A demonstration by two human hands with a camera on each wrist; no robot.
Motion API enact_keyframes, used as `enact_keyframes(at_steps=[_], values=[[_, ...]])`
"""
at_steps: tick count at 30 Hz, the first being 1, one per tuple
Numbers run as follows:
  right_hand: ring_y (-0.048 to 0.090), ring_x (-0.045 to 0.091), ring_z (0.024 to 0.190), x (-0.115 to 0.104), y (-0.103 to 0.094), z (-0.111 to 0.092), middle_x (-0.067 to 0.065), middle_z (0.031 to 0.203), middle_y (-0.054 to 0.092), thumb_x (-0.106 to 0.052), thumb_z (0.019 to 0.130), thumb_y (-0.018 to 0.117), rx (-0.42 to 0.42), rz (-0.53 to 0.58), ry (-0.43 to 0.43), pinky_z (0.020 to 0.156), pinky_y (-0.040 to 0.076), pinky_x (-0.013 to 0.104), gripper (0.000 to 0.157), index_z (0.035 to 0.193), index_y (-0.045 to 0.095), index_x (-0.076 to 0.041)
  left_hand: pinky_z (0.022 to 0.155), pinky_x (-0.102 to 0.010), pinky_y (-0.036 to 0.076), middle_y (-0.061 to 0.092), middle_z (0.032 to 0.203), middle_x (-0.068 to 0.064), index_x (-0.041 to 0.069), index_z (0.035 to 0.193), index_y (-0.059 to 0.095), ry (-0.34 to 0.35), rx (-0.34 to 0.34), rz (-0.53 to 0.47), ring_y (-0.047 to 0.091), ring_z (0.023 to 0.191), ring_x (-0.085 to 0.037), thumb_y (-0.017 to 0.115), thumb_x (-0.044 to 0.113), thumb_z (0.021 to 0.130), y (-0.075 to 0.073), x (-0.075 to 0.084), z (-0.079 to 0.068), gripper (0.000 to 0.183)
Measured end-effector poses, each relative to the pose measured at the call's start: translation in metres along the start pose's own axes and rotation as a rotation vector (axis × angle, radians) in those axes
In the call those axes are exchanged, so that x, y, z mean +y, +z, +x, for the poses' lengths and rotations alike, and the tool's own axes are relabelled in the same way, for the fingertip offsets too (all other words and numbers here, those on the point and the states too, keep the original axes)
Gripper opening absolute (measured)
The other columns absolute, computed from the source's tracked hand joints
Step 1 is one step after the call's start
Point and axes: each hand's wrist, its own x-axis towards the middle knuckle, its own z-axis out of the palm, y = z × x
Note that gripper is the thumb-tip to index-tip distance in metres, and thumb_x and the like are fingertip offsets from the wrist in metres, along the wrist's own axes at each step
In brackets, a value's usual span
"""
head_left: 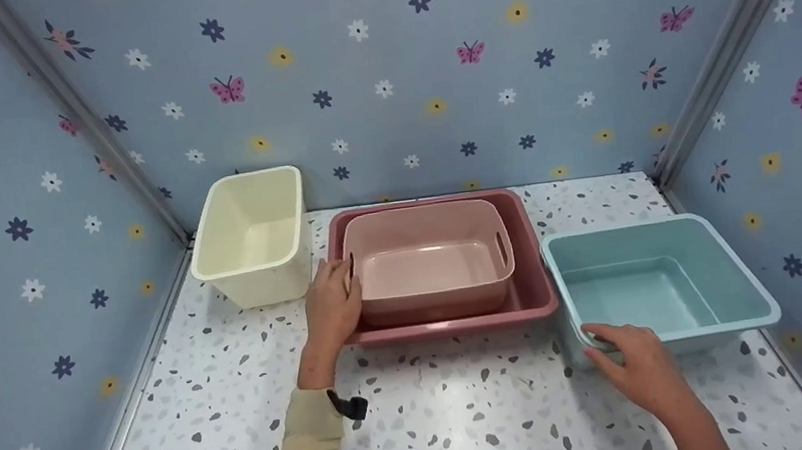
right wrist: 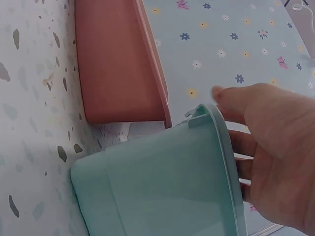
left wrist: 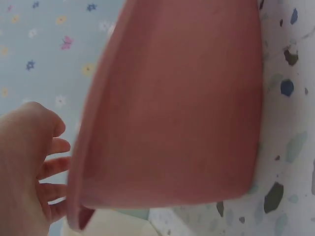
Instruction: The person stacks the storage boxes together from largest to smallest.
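Observation:
In the head view a light pink bin (head_left: 436, 304) with handle slots sits inside a larger dark pink basin (head_left: 450, 326). My left hand (head_left: 334, 304) is at their left side, its fingers beside the light bin's slot. The left wrist view has this hand's fingers partly behind the rim of the basin (left wrist: 172, 108), with the thumb apart from it. My right hand (head_left: 636, 364) is at the near left corner of a teal bin (head_left: 685, 334). Its fingers reach over the rim, and in the right wrist view the thumb stands off the teal bin (right wrist: 162, 182).
A cream bin (head_left: 264, 282) stands at the back left, close to the basin. All the bins rest on a speckled white table (head_left: 423, 419). Blue flowered panels (head_left: 386, 91) enclose it at the back and both sides, with grey metal strips (head_left: 720, 45) at the corners.

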Motion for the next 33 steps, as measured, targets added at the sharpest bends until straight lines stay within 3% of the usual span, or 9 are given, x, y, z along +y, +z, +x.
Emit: enact_keyframes(at_steps=[6, 11, 19, 24, 27, 30, 33], values=[[0.064, 0.015, 0.086, 0.004, -0.011, 0.004, -0.003, 0.095, 0.07, -0.013, 0.089, 0.071, 0.065, 0.039, 0.012, 0.066, 0.054, 0.031, 0.023, 0.112, 0.073, -0.012, 0.093, -0.045, 0.045, 0.066, 0.111, -0.01, 0.001, 0.112, 0.071, 0.163, 0.173, -0.098, 0.059, 0.11, -0.028, 0.063, 0.007, 0.089, -0.002, 0.034, -0.019, 0.025], [0.064, 0.016, 0.087, 0.014, -0.027, 0.009, 0.0, 0.095, 0.07, -0.008, 0.089, 0.071, 0.125, 0.025, 0.006, 0.065, 0.052, 0.022, 0.023, 0.111, 0.073, -0.011, 0.086, -0.036, 0.048, 0.066, 0.108, -0.002, 0.007, 0.111, 0.072, 0.194, 0.157, -0.206, 0.061, 0.099, -0.016, 0.062, 0.008, 0.091, -0.002, 0.063, -0.037, 0.023], [0.055, 0.001, 0.086, 0.034, -0.062, 0.015, 0.006, 0.094, 0.07, -0.013, 0.094, 0.064, 0.182, 0.019, 0.092, 0.052, 0.041, 0.017, 0.021, 0.114, 0.071, -0.009, 0.075, -0.027, 0.054, 0.069, 0.1, -0.003, 0.008, 0.111, 0.072, 0.172, -0.031, -0.41, 0.063, 0.087, -0.008, 0.055, 0.017, 0.099, 0.012, 0.099, -0.066, 0.023], [0.053, 0.002, 0.093, 0.05, -0.079, 0.015, 0.012, 0.101, 0.069, -0.017, 0.097, 0.06, 0.224, -0.004, 0.177, 0.064, 0.04, 0.015, 0.024, 0.116, 0.069, -0.006, 0.062, -0.024, 0.049, 0.068, 0.091, -0.001, 0.012, 0.107, 0.073, 0.149, -0.177, -0.516, 0.056, 0.071, -0.006, 0.054, 0.021, 0.1, 0.034, 0.116, -0.079, 0.022], [0.054, 0.002, 0.078, 0.063, -0.083, 0.013, 0.014, 0.106, 0.068, -0.019, 0.098, 0.059, 0.251, -0.03, 0.246, 0.07, 0.039, 0.019, 0.026, 0.116, 0.069, -0.005, 0.06, -0.023, 0.044, 0.063, 0.083, 0.005, 0.013, 0.108, 0.074, 0.118, -0.276, -0.55, 0.05, 0.066, -0.005, 0.054, 0.023, 0.101, 0.046, 0.124, -0.088, 0.023], [0.045, 0.002, 0.053, 0.075, -0.081, 0.01, 0.018, 0.112, 0.066, -0.017, 0.096, 0.061, 0.248, -0.048, 0.281, 0.06, 0.039, 0.025, 0.025, 0.115, 0.069, -0.004, 0.058, -0.022, 0.042, 0.057, 0.076, 0.009, 0.015, 0.111, 0.073, 0.086, -0.378, -0.577, 0.048, 0.061, -0.004, 0.053, 0.025, 0.101, 0.055, 0.13, -0.095, 0.024], [0.038, 0.011, 0.043, 0.086, -0.077, 0.01, 0.022, 0.111, 0.064, -0.013, 0.093, 0.063, 0.251, -0.082, 0.294, 0.049, 0.036, 0.03, 0.024, 0.114, 0.069, -0.002, 0.061, -0.023, 0.045, 0.061, 0.082, 0.011, 0.016, 0.116, 0.071, 0.054, -0.486, -0.614, 0.052, 0.065, -0.003, 0.051, 0.026, 0.102, 0.064, 0.137, -0.1, 0.026]])
